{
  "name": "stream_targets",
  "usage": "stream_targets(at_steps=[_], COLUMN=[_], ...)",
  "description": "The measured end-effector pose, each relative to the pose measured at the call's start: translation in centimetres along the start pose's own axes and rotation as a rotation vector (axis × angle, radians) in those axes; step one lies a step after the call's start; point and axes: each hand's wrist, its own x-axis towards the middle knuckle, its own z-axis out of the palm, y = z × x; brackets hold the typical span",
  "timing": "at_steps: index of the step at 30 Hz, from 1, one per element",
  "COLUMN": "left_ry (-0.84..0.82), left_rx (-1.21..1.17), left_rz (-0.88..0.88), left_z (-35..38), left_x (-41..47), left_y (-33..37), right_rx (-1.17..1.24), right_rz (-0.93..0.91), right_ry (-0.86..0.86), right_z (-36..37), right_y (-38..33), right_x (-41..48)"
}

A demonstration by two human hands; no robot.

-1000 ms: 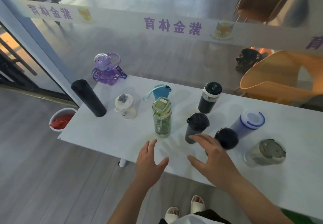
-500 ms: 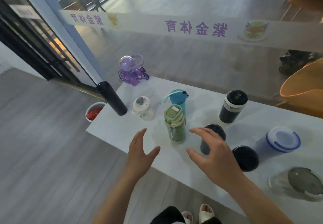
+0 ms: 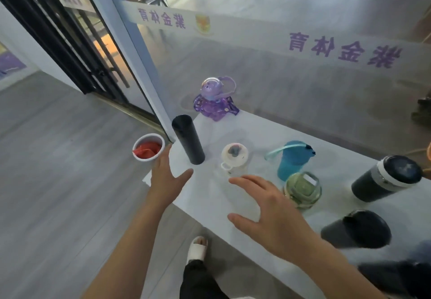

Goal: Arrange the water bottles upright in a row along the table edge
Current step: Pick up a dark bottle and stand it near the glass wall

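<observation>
Grip slack: left hand (image 3: 166, 177), right hand (image 3: 272, 217) splayed over smooth table (image 3: 338, 182).

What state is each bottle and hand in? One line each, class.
purple bottle: upright, lid on
tall black flask: upright
small white bottle: upright, lid on
blue bottle: upright, lid on
green bottle: upright, lid shut
banded black tumbler: upright, lid on
dark mug: upright
left hand: open, empty
right hand: open, empty

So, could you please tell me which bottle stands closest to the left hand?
The tall, plain black cylinder at the left corner of the table, just beyond the left hand. The rest stand farther right.
</observation>
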Motion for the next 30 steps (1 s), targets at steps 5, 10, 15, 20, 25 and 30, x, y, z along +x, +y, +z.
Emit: stream_targets(at_steps=[5, 10, 15, 20, 25, 30], left_ry=[-0.178, -0.354, -0.515, -0.55, -0.544, -0.568], left_rx=[-0.109, -0.066, -0.154, -0.287, -0.408, -0.489], left_rz=[0.02, 0.077, 0.07, 0.086, 0.097, 0.155], left_z=[-1.9, -2.1, -0.1, 2.4, 3.9, 5.9], left_x=[9.5, 13.7, 16.4, 17.3, 17.8, 20.0], left_y=[-5.5, -8.3, -9.0, -7.9, -7.3, -3.4], right_rx=[0.048, 0.088, 0.097, 0.062, 0.112, 0.134], right_rz=[0.134, 0.273, 0.362, 0.412, 0.41, 0.407], right_ry=[0.048, 0.136, 0.165, 0.179, 0.264, 0.407], right_z=[4.6, 7.5, 10.6, 12.0, 11.1, 7.2], right_y=[-2.6, -4.3, -4.4, -3.1, -2.4, -0.3], right_x=[9.8, 18.2, 25.4, 28.4, 28.1, 28.8])
